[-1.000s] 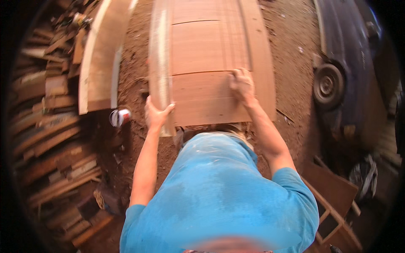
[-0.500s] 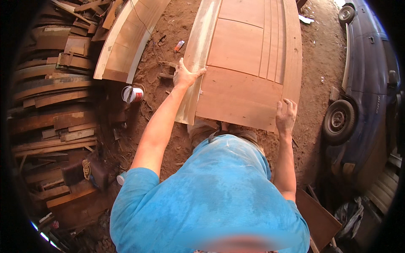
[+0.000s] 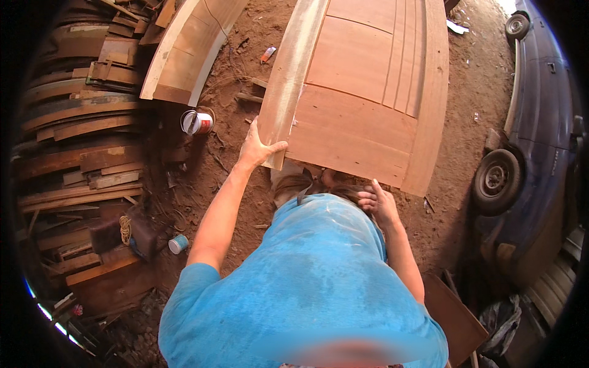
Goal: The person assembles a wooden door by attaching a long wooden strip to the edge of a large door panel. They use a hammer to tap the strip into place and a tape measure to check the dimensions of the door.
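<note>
A reddish-brown wooden door (image 3: 353, 132) with grooved panels lies in front of me, its near edge by my waist. Along its left side runs a long pale board (image 3: 293, 80), shiny and dusty; I cannot tell whether it is fixed to the door. My left hand (image 3: 257, 147) grips the near end of this board, thumb across the top and fingers at its outer edge. Just off the door's near edge, my right hand (image 3: 381, 205) hangs with fingers apart and loosely bent, holding nothing.
Stacked wood offcuts (image 3: 92, 126) fill the left side. Another wooden panel (image 3: 190, 49) lies at far left, a white bucket (image 3: 197, 122) near its end. A small tub (image 3: 178, 244) sits closer. A dark blue car (image 3: 546, 129) stands at right. An orange-and-white item (image 3: 268, 54) lies on the dirt.
My left hand has slid nearer along the pale board to its end. My right hand has left the door's right side and come nearer and leftward. The view has shifted slightly.
</note>
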Action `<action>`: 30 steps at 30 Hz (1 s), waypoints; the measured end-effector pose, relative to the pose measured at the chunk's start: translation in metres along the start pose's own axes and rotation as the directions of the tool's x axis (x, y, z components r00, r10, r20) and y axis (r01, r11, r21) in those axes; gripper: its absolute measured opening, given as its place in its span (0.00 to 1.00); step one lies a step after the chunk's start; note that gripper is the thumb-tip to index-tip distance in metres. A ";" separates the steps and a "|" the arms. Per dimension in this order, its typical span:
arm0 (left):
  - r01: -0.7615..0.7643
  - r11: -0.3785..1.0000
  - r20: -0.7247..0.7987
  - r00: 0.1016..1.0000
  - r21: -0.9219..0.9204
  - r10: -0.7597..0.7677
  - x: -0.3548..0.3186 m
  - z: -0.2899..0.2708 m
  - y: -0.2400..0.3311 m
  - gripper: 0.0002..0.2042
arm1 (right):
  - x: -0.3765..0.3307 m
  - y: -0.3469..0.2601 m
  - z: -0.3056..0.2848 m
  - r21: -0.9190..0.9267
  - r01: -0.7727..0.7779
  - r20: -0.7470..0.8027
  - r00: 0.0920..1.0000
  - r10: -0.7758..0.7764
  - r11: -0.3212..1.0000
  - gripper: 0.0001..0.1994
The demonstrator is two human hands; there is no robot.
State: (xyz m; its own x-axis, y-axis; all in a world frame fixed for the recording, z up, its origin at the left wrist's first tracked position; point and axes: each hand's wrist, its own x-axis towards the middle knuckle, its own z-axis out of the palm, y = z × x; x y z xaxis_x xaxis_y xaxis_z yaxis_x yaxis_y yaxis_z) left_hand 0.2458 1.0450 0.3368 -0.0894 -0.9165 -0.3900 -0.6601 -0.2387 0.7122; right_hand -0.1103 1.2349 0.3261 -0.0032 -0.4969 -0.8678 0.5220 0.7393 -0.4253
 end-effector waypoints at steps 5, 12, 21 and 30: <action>0.019 0.992 -0.024 1.000 0.124 -0.016 0.002 0.005 -0.005 0.67 | 0.027 0.013 0.039 0.321 0.059 0.076 0.993 -0.087 0.945 0.24; 0.124 0.978 -0.001 0.992 0.170 -0.126 -0.006 0.000 0.012 0.66 | 0.047 0.031 0.066 0.401 0.250 -0.139 0.967 -0.211 0.881 0.23; -0.015 0.993 0.055 0.998 0.116 0.009 0.003 -0.004 -0.018 0.66 | 0.044 0.053 0.127 0.331 0.216 -0.081 0.976 -0.200 0.919 0.29; 0.065 0.983 0.104 0.991 0.173 -0.084 -0.005 -0.017 0.007 0.65 | 0.058 0.063 0.154 0.384 0.324 -0.223 0.941 -0.254 0.864 0.22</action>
State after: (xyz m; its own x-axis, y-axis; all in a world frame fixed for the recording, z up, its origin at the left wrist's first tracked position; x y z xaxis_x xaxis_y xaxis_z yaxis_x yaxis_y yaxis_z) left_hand 0.2542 1.0425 0.3538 -0.1111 -0.8547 -0.5070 -0.7835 -0.2385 0.5738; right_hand 0.0535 1.1834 0.2887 -0.3261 -0.5538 -0.7661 0.7778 0.3034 -0.5504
